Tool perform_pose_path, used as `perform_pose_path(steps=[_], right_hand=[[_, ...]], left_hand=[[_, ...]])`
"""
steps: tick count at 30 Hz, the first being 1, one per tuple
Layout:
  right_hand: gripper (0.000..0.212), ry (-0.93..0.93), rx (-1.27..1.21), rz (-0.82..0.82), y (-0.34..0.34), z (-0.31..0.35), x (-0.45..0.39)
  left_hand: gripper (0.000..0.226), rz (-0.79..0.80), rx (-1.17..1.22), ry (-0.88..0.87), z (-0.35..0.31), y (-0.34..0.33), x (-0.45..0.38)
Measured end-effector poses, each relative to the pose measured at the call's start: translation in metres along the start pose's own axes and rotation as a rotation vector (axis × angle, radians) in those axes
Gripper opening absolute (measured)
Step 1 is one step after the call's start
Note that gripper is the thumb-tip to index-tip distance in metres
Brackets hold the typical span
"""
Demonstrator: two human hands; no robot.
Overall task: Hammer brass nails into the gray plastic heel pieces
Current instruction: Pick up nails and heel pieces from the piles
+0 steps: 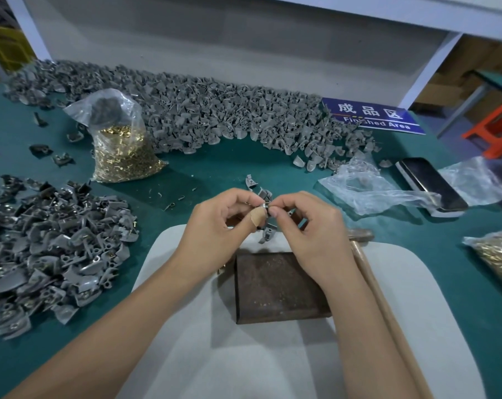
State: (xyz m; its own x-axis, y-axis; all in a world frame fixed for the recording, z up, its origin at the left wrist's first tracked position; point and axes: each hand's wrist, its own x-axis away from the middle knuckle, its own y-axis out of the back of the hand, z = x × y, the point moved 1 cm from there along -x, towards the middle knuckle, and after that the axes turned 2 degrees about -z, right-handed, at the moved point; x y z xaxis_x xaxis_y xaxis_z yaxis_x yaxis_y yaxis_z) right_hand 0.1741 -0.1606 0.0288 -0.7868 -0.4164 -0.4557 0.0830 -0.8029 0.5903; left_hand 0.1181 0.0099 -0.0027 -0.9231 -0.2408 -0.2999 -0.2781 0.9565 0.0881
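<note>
I am seeing both hands meeting above the far edge of the dark rusty metal block. The left hand, a tan plaster on its thumb, is pinching a small gray plastic heel piece in a closed grip. The right hand is pinching at the same piece with thumb and forefinger; I cannot tell whether a nail is between them. A wooden-handled hammer is lying on the green surface under the right wrist. A clear bag of brass nails is standing far left.

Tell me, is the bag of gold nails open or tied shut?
Open. The bag of brass nails has its plastic mouth loose and gaping at the top, no knot showing.
</note>
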Motion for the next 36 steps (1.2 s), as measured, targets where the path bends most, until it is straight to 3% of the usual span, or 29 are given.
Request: perform_pose_path(steps=[13,24,36], right_hand=[[0.006,-0.066,-0.17,0.05,-0.002,-0.0044,0.0007],[0.006,0.0,0.005,0.022,-0.0012,-0.0018,0.0],[0.012,-0.019,-0.137,0.015,-0.0011,0.0008,-0.0011]], left_hand=[[0.012,-0.019,-0.007,0.014,0.002,-0.0019,0.0017],[0.009,-0.007,-0.087,-0.049,-0.0012,-0.0013,0.0037],[0.013,-0.056,-0.061,-0.066,-0.0032,-0.0011,0.0031]])
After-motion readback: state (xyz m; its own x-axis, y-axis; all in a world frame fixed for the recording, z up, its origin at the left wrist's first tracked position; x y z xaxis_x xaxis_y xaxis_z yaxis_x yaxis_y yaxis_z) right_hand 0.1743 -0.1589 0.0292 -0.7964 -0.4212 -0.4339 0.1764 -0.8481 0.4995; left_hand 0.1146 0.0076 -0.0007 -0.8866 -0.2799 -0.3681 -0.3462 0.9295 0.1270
